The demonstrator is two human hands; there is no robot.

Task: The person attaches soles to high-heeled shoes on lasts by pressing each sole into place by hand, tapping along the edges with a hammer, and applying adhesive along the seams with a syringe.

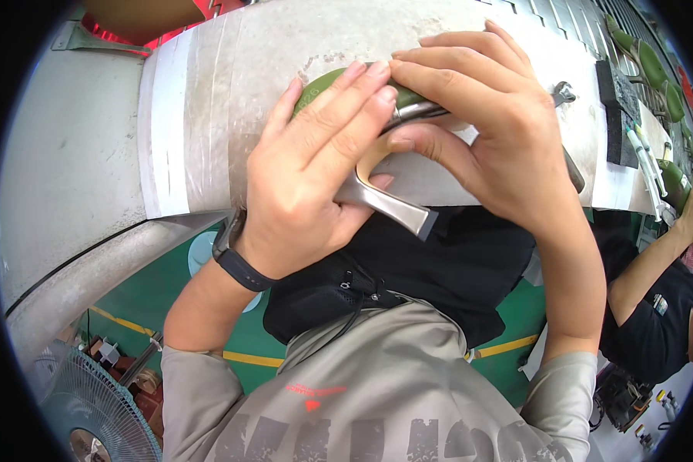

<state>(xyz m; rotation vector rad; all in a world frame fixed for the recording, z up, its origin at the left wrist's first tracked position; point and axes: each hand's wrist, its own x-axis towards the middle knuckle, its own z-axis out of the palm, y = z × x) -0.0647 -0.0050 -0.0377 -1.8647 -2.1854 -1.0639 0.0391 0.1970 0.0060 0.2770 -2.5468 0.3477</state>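
Note:
Both hands hold a high-heeled shoe on a green shoe last (pixel 320 85), over the near side of the pale worktable. Its silver heel (pixel 396 209) points toward me and to the right. A tan curved underside (pixel 373 158) and a shiny silver strip (pixel 416 112) show between my hands. My left hand (pixel 308 165) wraps the left part, fingers laid across the green last and thumb below, near the heel. Fingers of my right hand (pixel 508 108) curl over the far side, its thumb close to the tan underside. The shoe's far end is hidden behind my right fingers.
Right of my right hand lies a metal tool (pixel 564 92), partly hidden. Beyond it are a black block (pixel 617 112), several pens (pixel 648 169) and more green lasts (pixel 654 65). A person in dark clothing (pixel 654 331) works at the right. A fan (pixel 96 408) stands lower left.

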